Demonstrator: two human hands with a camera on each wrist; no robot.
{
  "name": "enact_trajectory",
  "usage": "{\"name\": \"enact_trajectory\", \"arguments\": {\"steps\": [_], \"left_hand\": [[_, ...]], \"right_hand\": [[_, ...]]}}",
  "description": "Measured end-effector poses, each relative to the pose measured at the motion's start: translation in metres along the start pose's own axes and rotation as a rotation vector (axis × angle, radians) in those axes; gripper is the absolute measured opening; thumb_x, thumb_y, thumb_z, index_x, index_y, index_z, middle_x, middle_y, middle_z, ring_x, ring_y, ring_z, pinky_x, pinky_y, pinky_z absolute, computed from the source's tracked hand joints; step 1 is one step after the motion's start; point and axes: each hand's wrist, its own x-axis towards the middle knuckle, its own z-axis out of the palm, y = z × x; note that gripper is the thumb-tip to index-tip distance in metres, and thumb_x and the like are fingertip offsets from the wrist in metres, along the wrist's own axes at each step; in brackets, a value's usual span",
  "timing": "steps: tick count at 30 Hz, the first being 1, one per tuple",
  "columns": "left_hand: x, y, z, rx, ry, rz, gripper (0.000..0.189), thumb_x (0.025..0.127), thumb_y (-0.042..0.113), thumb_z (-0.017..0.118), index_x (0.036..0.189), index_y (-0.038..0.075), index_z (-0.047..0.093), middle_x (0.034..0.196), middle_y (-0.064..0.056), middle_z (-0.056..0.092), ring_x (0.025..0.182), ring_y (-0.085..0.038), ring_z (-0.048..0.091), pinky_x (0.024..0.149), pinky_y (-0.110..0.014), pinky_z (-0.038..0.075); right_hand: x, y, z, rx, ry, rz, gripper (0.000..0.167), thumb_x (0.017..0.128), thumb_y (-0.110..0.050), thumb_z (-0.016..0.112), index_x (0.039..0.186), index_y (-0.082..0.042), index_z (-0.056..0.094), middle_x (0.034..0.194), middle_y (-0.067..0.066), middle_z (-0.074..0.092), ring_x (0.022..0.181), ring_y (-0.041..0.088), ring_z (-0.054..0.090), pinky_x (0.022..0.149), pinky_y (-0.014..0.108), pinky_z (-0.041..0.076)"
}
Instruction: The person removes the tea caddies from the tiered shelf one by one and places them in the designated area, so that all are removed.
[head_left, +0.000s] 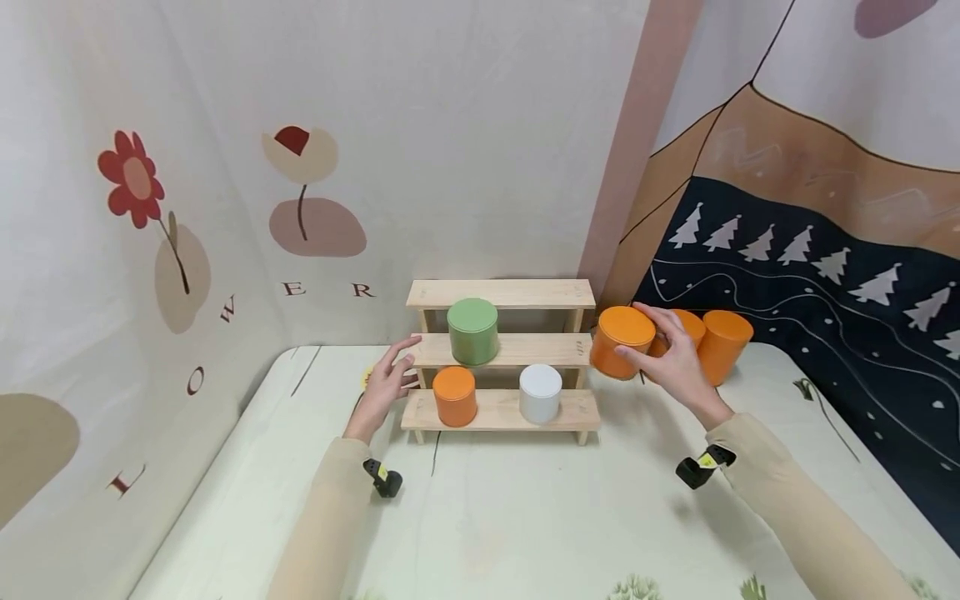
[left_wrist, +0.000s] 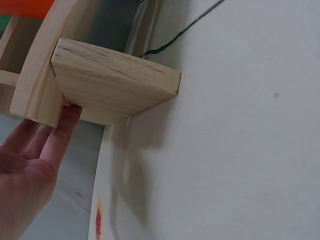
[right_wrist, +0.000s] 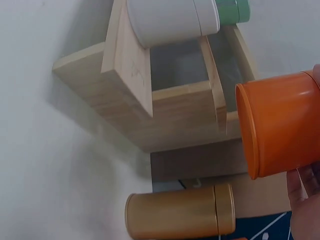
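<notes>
My right hand point(head_left: 678, 365) holds an orange canister point(head_left: 622, 343) off the table, just right of a three-step wooden shelf point(head_left: 501, 293). In the right wrist view that canister point(right_wrist: 280, 125) is tilted, with fingers at its far end. My left hand point(head_left: 383, 389) is at the shelf's left side, its fairly straight fingers point(left_wrist: 57, 140) touching the end of a step. A green canister point(head_left: 472, 333) stands on the middle step. On the lowest step are a smaller orange canister point(head_left: 454, 397), left, and a white canister point(head_left: 540, 393), right.
Beyond my right hand stand more orange canisters, one partly hidden point(head_left: 690, 325) and a taller one point(head_left: 724, 343). A golden-looking canister point(right_wrist: 177, 212) shows in the right wrist view. Printed cloth point(head_left: 480, 167) hangs behind the shelf; pale cloth point(head_left: 510, 517) covers the table.
</notes>
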Motion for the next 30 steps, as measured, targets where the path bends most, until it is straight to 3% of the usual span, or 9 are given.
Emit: {"name": "enact_trajectory", "arguments": {"steps": [6, 13, 21, 30], "left_hand": [[0.000, 0.001, -0.001, 0.011, 0.008, 0.003, 0.040, 0.104, 0.036, 0.042, 0.144, 0.029, 0.044, 0.145, -0.016, 0.041, 0.114, -0.041, 0.057, 0.092, -0.052, 0.048], [0.000, 0.003, -0.001, 0.011, 0.003, 0.003, 0.040, 0.105, 0.034, 0.042, 0.144, 0.028, 0.044, 0.146, -0.016, 0.040, 0.115, -0.041, 0.056, 0.092, -0.053, 0.048], [0.000, 0.001, -0.001, -0.005, -0.003, -0.005, 0.040, 0.104, 0.034, 0.043, 0.144, 0.028, 0.044, 0.147, -0.015, 0.039, 0.117, -0.041, 0.055, 0.093, -0.053, 0.047], [0.000, -0.002, -0.002, -0.006, -0.005, 0.004, 0.042, 0.103, 0.039, 0.044, 0.144, 0.029, 0.044, 0.146, -0.016, 0.041, 0.117, -0.041, 0.055, 0.093, -0.054, 0.047]], "right_hand": [[-0.005, 0.004, -0.008, -0.031, 0.037, 0.020, 0.066, 0.087, -0.013, 0.074, 0.145, -0.004, 0.042, 0.138, 0.019, 0.036, 0.124, 0.035, 0.040, 0.109, 0.036, 0.033], [-0.008, 0.007, -0.016, -0.028, 0.036, 0.057, 0.068, 0.088, -0.015, 0.074, 0.146, -0.003, 0.040, 0.141, 0.021, 0.033, 0.127, 0.039, 0.037, 0.109, 0.052, 0.029], [-0.016, 0.023, -0.019, -0.045, 0.030, 0.085, 0.069, 0.088, -0.017, 0.074, 0.146, -0.002, 0.039, 0.139, 0.018, 0.036, 0.124, 0.037, 0.040, 0.109, 0.036, 0.033], [-0.022, 0.031, -0.017, -0.025, 0.018, 0.128, 0.073, 0.087, -0.018, 0.074, 0.148, -0.004, 0.036, 0.143, 0.020, 0.032, 0.126, 0.040, 0.038, 0.105, 0.059, 0.031]]}}
